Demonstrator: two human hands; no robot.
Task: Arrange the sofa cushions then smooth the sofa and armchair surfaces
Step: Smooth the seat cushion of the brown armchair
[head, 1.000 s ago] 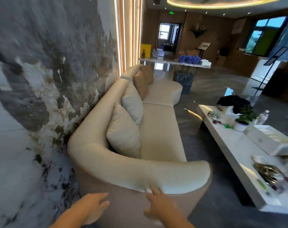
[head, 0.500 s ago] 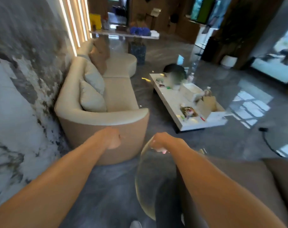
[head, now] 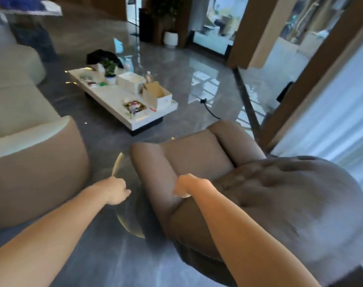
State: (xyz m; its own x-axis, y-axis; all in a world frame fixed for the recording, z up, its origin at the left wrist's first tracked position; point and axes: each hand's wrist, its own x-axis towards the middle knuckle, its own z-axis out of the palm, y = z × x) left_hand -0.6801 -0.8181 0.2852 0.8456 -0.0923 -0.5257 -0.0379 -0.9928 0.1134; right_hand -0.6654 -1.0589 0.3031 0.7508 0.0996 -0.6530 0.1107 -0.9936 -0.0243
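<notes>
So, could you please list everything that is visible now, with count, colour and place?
armchair: one, brown, lower middle, backrest toward the camera
sofa: one, cream top with tan side, left edge
round table: one, glass with gold rim, on the floor between sofa and armchair
coffee table: one, white, centre, beyond the armchair
plant: one, green in a white pot, on the coffee table
boxes: two, one white, one cardboard, on the coffee table
tray: one, gold, near end of the coffee table
black bag: one, far end of the coffee table
floor: grey, glossy
left hand: loosely curled, over the round table, holding nothing
right hand: on the armchair's left armrest; grip unclear
</notes>
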